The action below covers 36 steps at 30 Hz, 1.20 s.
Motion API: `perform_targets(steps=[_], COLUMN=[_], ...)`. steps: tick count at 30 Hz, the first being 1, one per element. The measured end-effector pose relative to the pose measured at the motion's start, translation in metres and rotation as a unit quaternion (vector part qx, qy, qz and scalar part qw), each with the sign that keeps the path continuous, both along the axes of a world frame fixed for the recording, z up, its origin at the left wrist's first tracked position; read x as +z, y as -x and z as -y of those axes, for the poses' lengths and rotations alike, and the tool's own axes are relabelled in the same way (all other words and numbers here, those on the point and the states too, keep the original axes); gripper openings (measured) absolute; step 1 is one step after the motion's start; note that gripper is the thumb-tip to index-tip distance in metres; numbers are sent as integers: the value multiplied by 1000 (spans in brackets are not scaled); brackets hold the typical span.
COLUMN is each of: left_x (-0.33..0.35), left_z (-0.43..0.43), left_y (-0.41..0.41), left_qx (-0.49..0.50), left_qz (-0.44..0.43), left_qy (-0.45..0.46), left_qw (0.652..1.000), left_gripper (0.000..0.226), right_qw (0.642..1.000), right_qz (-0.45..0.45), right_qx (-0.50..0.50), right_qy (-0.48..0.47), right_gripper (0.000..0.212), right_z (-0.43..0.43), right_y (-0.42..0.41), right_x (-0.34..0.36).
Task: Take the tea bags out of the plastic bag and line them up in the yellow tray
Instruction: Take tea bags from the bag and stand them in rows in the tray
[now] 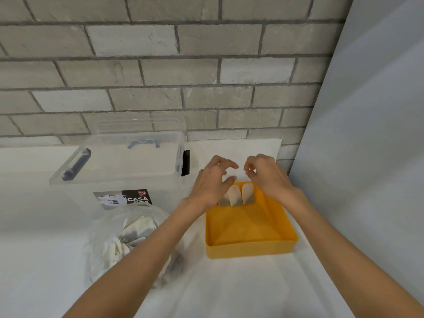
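The yellow tray (250,250) sits on the white counter, right of centre. Tea bags (247,193) stand upright in a row against its far wall; three of them show. My left hand (212,182) hovers over the left end of that row with fingers loosely curled, partly hiding the leftmost bag, and I see nothing held in it. My right hand (267,174) hangs over the tray's far right corner, fingertips curled close together, with nothing visible between them. The clear plastic bag (103,244) lies to the left under my left forearm, with several white tea bags (135,228) inside.
A clear plastic storage box (119,161) with dark latches and a "CASA" label stands behind the bag. A grey brick wall runs along the back. A pale panel (367,157) rises close to the right of the tray.
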<state>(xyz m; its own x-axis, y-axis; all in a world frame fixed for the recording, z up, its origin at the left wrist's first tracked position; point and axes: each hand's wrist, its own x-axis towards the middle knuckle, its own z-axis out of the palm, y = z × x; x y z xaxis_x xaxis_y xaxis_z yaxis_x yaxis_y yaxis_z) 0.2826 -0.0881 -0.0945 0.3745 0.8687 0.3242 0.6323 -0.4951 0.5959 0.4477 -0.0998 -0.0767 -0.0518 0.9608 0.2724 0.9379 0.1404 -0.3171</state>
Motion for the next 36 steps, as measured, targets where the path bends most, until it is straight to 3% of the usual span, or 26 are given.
perform_targets(steps=[4,8,18,27,31,36], left_x=[42,65,35,-7,-11,-1], left_z=[26,53,85,81,82,79], left_y=[30,77,202,256,264,265], left_qx=[-57,-47,29,26,22,2], left_qz=[46,43,8,-173,-159,-73], left_qy=[14,32,114,108,115,133], left_qw=[997,997,993,979,980,988], left_gripper=[28,27,16,26,16,15], right_qw=[998,992,961,949,956,958], right_qz=[-30,-62,-103,-106,-108,-158], right_qx=[45,109,238,225,194,152], right_qy=[-15,-8,101,195,193,187], right_gripper=[15,13,15,19,23,23], right_z=[16,34,58,75,76,76], right_y=[21,56,173,238,246,238], right_x=[28,45,24,-14,-24,-21])
